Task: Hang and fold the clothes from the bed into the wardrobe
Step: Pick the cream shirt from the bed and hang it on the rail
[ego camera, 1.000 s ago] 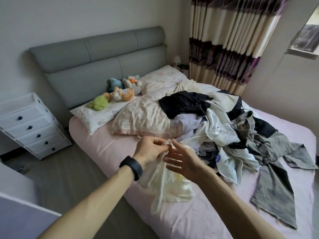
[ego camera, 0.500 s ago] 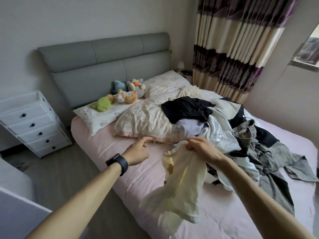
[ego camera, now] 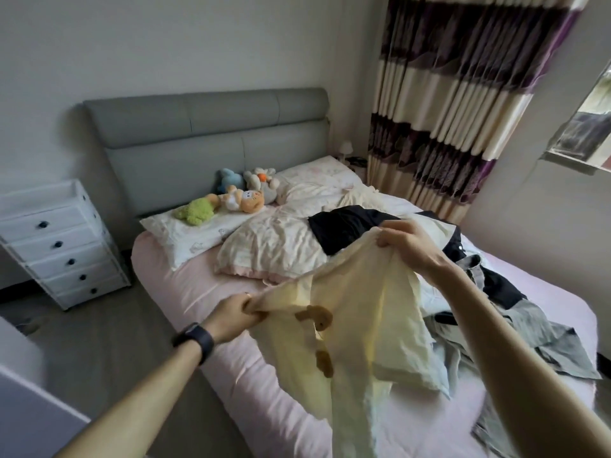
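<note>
A pale yellow garment (ego camera: 360, 328) with brown bear prints hangs spread between my hands above the bed (ego camera: 205, 292). My left hand (ego camera: 236, 314) pinches its lower left edge. My right hand (ego camera: 408, 244) grips its upper edge, higher and farther back. Behind the garment a pile of clothes (ego camera: 496, 292) in black, grey and white lies on the pink sheet; the garment hides part of it. The wardrobe is not in view.
Pillows (ego camera: 274, 249) and several plush toys (ego camera: 238, 201) lie by the grey headboard (ego camera: 211, 127). A white chest of drawers (ego camera: 56, 246) stands left of the bed. A striped curtain (ego camera: 463, 94) hangs at the back right. Grey floor (ego camera: 109, 352) runs along the bed's left side.
My right hand has lifted the yellow garment off the bed. My left hand, which had let go, has taken its edge again and the cloth is now stretched open between both hands.
</note>
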Demonstrator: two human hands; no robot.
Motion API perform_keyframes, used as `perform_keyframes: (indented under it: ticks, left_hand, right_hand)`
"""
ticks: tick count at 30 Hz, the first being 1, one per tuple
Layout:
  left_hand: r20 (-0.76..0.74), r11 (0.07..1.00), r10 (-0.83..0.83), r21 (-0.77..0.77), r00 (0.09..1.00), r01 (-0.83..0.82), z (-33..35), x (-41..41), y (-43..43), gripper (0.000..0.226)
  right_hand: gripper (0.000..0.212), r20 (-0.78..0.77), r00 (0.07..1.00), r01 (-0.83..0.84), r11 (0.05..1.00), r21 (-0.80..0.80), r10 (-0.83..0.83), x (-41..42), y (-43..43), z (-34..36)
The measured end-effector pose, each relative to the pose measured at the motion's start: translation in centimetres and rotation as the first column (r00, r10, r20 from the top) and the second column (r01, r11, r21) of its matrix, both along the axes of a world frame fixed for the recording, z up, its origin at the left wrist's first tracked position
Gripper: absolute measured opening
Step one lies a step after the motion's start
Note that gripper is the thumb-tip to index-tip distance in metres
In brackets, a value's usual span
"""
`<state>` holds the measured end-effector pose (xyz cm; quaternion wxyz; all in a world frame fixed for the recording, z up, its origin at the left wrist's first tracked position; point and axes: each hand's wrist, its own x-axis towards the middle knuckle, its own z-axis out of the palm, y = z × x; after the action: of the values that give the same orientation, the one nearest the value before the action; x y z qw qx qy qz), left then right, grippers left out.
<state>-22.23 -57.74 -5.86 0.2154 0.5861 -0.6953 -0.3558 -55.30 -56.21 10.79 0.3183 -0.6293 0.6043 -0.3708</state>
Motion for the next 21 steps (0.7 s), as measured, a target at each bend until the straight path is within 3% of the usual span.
perform_keyframes:
  ticks: [2, 6, 10, 12, 14, 17, 20, 21]
  left_hand:
    - [-0.147, 0.992, 0.123, 0.047, 0.981, -0.117, 1.7, 4.5, 0.0, 0.023]
    - [-0.15, 0.991, 0.095, 0.112, 0.984, -0.078, 6.1, 11.0, 2.5, 0.042]
    - [-0.137, 0.948, 0.21, 0.271, 0.968, -0.167, 8.6, 15.2, 7.6, 0.038]
    - [-0.253, 0.878, 0.41, 0.371, 0.877, -0.303, 8.7, 17.0, 11.3, 0.054]
    - [-0.351, 0.785, 0.61, 0.393, 0.711, -0.479, 8.9, 18.5, 15.2, 0.074]
    - [-0.349, 0.655, 0.748, 0.251, 0.565, -0.713, 10.1, 19.7, 19.0, 0.077]
    - [-0.246, 0.577, 0.807, 0.132, 0.538, -0.806, 11.2, 20.8, 23.1, 0.049]
    - [-0.203, 0.564, 0.819, 0.109, 0.537, -0.819, 11.4, 21.2, 25.3, 0.041]
  right_hand:
    - [0.009, -0.172, 0.984, 0.05, 0.998, 0.036, -0.043, -0.7, -0.7, -2.1]
    - [0.019, -0.348, 0.936, -0.02, 0.997, 0.077, 0.046, 2.1, -2.8, -7.0]
    - [0.01, -0.316, 0.939, -0.136, 0.99, 0.029, 0.139, 7.9, -5.8, -10.3]
    - [0.011, -0.306, 0.908, -0.291, 0.956, 0.027, 0.285, 11.7, -7.2, -11.4]
    - [0.015, -0.236, 0.865, -0.443, 0.895, 0.057, 0.443, 16.1, -7.7, -12.2]
    - [0.011, -0.139, 0.804, -0.579, 0.814, 0.04, 0.579, 20.9, -7.6, -13.1]
    - [0.002, -0.071, 0.755, -0.655, 0.755, -0.033, 0.652, 26.1, -7.0, -13.4]
    - [0.008, -0.032, 0.732, -0.681, 0.731, -0.048, 0.68, 28.7, -6.1, -13.4]
